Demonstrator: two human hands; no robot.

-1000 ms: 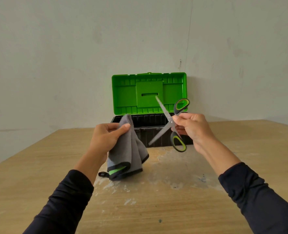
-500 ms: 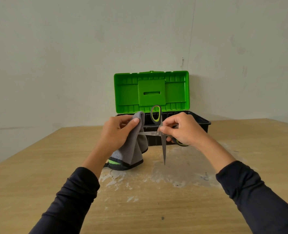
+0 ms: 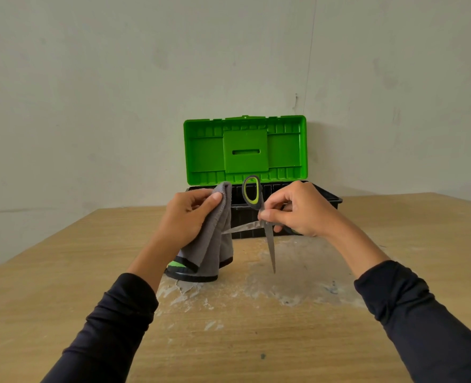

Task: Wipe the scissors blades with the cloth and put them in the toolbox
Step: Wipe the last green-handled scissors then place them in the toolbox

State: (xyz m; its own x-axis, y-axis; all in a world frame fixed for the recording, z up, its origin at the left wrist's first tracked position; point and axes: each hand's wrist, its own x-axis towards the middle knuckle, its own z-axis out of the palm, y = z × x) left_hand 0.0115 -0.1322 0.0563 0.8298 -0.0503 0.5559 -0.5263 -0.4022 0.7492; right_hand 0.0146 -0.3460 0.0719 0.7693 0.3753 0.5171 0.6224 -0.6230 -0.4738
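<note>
Left grip (image 3: 186,214) clutches soft grey cloth (image 3: 215,239); right grip (image 3: 297,210) pinches splayed steel scissors (image 3: 259,217).

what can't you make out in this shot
- Head view: the toolbox interior, hidden by its own front wall and both hands.
- The scissors' lower handle loop, behind the right hand.
- The tip of the sideways blade, lost in the cloth held by the left hand.

A pale-smeared wooden table (image 3: 63,286) bears the open toolbox (image 3: 322,199).
</note>
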